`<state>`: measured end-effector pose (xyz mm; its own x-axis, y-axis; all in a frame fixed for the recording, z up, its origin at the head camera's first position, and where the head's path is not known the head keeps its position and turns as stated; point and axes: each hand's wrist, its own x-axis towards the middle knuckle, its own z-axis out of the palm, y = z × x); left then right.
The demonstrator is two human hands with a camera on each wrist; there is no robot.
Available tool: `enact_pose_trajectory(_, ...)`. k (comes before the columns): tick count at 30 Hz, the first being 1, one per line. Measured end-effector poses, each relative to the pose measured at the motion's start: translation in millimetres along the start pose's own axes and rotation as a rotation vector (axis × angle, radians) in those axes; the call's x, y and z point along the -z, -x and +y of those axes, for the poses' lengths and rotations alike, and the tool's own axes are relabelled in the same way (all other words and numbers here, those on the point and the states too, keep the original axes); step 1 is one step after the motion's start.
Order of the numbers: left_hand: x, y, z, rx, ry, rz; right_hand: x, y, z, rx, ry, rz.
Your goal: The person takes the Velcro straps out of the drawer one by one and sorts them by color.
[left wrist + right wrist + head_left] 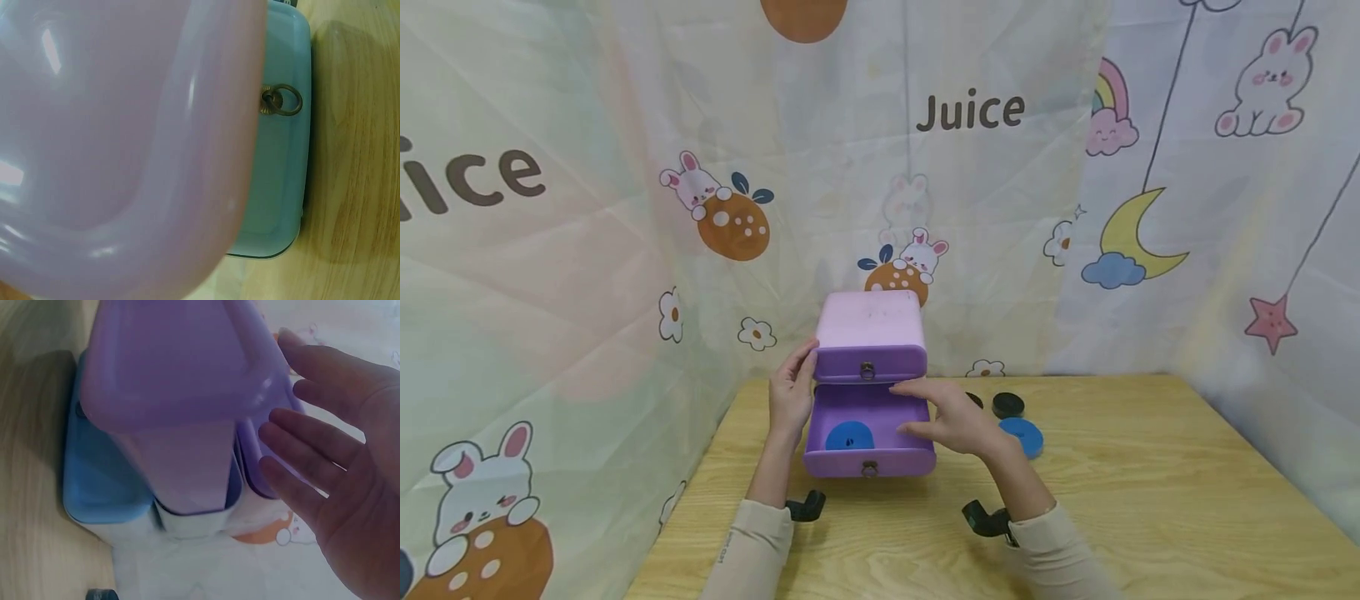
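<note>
A small drawer unit (872, 318) with a pale pink top stands on the table. Its purple top drawer (837, 365) is closed, while the purple middle drawer (895, 463) is pulled out with a blue disc (852, 436) lying inside. Both wrist views show a blue lower drawer (281, 175) beneath, its ring handle (282, 100) visible in the left one. My left hand (792, 396) rests against the unit's left side, fingers fairly straight. At the right of the pulled-out drawer is my right hand (957, 418), fingers extended and apart, holding nothing.
Right of the unit, a black disc (1008, 405) and another blue disc (1028, 439) lie on the wooden table (1120, 500). A second black disc (975, 400) is partly behind my right hand. Printed cloth (1000, 208) hangs behind and on both sides.
</note>
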<state>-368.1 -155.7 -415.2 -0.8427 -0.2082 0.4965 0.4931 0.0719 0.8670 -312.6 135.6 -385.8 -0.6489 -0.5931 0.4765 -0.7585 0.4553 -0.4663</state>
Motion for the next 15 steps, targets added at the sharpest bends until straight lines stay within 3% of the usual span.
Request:
enact_pose_trajectory(10,0.5,0.7,-0.1,-0.001,-0.023,0.003,-16,-7.5,-3,-0.053,-0.029,-0.102)
enact_pose_trajectory(15,0.4,0.6,0.8,0.005,-0.026,0.002,-21,-10.1,-4,-0.029,-0.013,-0.115)
